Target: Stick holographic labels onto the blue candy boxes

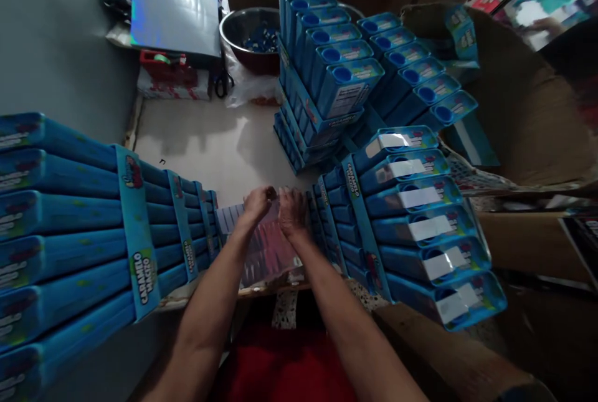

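A pack with a clear, shiny surface, pinkish with pale stripes (268, 251), lies at the table's near edge in front of me. My left hand (256, 205) is at its far edge, fingers bent in a pinch; what they hold is too small to make out. Close beside it, my right hand (293, 214) curls its fingers over the pack's far right part. Blue boxes in a lettered tray (135, 221) stand to the left of the pack. More blue boxes, with white strips on their ends (430, 227), stand close on the right.
Upright blue boxes (350, 93) fill stacked trays behind my right hand. A metal bowl (233, 47) of small blue pieces stands at the back, near a red tape dispenser (161, 68) and black scissors (224, 83). A large cardboard box (518, 115) is at right. Another person's hand (549, 27) shows far right.
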`<action>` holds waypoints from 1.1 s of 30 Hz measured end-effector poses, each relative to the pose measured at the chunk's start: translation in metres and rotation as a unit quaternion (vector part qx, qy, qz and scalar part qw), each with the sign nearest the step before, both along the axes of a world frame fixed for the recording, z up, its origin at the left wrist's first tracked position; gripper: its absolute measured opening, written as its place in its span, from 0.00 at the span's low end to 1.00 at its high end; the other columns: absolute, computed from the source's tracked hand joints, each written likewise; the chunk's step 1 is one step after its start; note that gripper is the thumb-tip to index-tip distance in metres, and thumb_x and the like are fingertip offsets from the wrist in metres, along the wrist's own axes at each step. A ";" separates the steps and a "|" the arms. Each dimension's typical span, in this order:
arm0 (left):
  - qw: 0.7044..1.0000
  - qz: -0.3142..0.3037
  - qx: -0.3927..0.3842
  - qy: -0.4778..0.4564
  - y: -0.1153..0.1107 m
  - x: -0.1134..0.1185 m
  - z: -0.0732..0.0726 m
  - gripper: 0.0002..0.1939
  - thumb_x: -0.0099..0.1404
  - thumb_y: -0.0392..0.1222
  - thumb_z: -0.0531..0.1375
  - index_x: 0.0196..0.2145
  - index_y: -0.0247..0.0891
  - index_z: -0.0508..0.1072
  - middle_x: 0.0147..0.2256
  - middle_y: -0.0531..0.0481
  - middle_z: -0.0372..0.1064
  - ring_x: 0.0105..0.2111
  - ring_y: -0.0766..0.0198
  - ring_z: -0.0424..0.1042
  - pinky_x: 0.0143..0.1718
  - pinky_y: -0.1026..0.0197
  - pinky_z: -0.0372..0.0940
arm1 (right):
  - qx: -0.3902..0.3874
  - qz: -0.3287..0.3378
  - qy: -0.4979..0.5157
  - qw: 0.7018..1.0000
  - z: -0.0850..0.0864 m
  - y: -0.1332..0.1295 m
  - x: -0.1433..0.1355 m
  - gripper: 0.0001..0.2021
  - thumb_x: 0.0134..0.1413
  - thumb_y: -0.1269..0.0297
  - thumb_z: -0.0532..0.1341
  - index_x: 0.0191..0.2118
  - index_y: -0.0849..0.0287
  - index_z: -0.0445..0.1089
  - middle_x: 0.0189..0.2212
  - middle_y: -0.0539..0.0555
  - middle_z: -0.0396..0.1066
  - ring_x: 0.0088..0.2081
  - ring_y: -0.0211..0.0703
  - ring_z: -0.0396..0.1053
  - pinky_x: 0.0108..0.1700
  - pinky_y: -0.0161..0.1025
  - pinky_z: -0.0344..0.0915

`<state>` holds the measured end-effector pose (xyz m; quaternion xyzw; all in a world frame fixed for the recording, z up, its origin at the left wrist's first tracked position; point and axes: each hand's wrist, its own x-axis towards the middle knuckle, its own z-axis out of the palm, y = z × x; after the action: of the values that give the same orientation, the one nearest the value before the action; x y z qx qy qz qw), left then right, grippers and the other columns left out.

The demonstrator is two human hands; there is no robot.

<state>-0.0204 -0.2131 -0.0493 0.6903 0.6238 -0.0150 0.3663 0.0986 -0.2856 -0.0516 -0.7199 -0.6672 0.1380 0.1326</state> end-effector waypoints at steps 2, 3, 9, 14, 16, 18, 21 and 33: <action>1.000 0.012 -0.005 -0.008 -0.001 0.000 -0.003 0.10 0.65 0.38 0.60 0.42 0.42 0.80 0.43 0.47 0.81 0.45 0.58 0.76 0.42 0.62 0.63 | -0.003 0.010 -0.007 1.000 -0.007 -0.007 0.001 0.22 0.74 0.72 0.49 0.68 0.67 0.63 0.66 0.64 0.65 0.66 0.58 0.57 0.67 0.55 0.52; 1.000 0.015 -0.008 -0.013 -0.001 0.000 -0.003 0.09 0.66 0.40 0.60 0.41 0.41 0.80 0.40 0.47 0.81 0.42 0.58 0.76 0.41 0.62 0.63 | -0.004 0.017 -0.013 1.000 -0.010 -0.013 0.001 0.23 0.74 0.72 0.49 0.69 0.66 0.61 0.68 0.65 0.62 0.68 0.59 0.54 0.68 0.58 0.49; 0.999 0.007 -0.009 -0.035 0.004 -0.004 0.005 0.09 0.65 0.44 0.62 0.38 0.40 0.80 0.35 0.49 0.80 0.38 0.59 0.75 0.39 0.63 0.64 | 0.010 0.053 -0.046 0.997 -0.012 -0.050 0.009 0.27 0.70 0.66 0.55 0.71 0.62 0.58 0.69 0.65 0.59 0.72 0.61 0.46 0.71 0.64 0.41; 1.000 -0.006 0.014 -0.024 0.001 -0.003 0.019 0.12 0.64 0.36 0.59 0.42 0.41 0.80 0.43 0.47 0.81 0.45 0.57 0.76 0.43 0.60 0.63 | 0.048 0.012 -0.027 0.998 0.008 -0.050 0.013 0.21 0.68 0.62 0.58 0.64 0.60 0.68 0.55 0.65 0.68 0.59 0.59 0.58 0.63 0.56 0.55; 0.999 -0.010 0.025 -0.018 -0.002 0.000 0.026 0.15 0.63 0.32 0.58 0.43 0.42 0.79 0.46 0.47 0.81 0.48 0.57 0.76 0.44 0.60 0.62 | 0.043 -0.011 -0.034 0.998 0.016 -0.041 0.012 0.21 0.70 0.60 0.57 0.63 0.58 0.68 0.49 0.63 0.68 0.51 0.57 0.60 0.56 0.53 0.58; 0.999 -0.014 0.035 -0.014 -0.006 0.003 0.033 0.16 0.61 0.30 0.58 0.43 0.43 0.79 0.46 0.49 0.80 0.50 0.57 0.75 0.46 0.59 0.62 | 0.024 -0.033 -0.054 0.998 0.021 -0.029 0.009 0.22 0.70 0.58 0.57 0.66 0.56 0.66 0.47 0.63 0.67 0.49 0.57 0.59 0.53 0.52 0.58; 0.999 -0.013 0.041 -0.003 -0.010 0.005 0.038 0.15 0.62 0.31 0.59 0.42 0.44 0.79 0.46 0.49 0.81 0.51 0.56 0.75 0.49 0.58 0.61 | -0.012 -0.046 -0.080 0.996 0.023 -0.017 0.005 0.22 0.71 0.59 0.56 0.66 0.50 0.66 0.47 0.62 0.66 0.48 0.57 0.59 0.51 0.51 0.57; 1.000 -0.020 -0.006 -0.010 -0.012 0.000 0.023 0.09 0.70 0.44 0.60 0.43 0.44 0.80 0.44 0.47 0.81 0.44 0.58 0.76 0.41 0.62 0.62 | -0.052 -0.003 -0.106 0.993 0.033 -0.031 0.012 0.23 0.70 0.68 0.55 0.66 0.48 0.68 0.45 0.62 0.69 0.47 0.56 0.63 0.51 0.50 0.57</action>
<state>-0.0200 -0.2254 -0.0259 0.7009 0.6059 -0.0193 0.3760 0.1107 -0.3168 -0.0182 -0.7385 -0.6671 0.0951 0.0239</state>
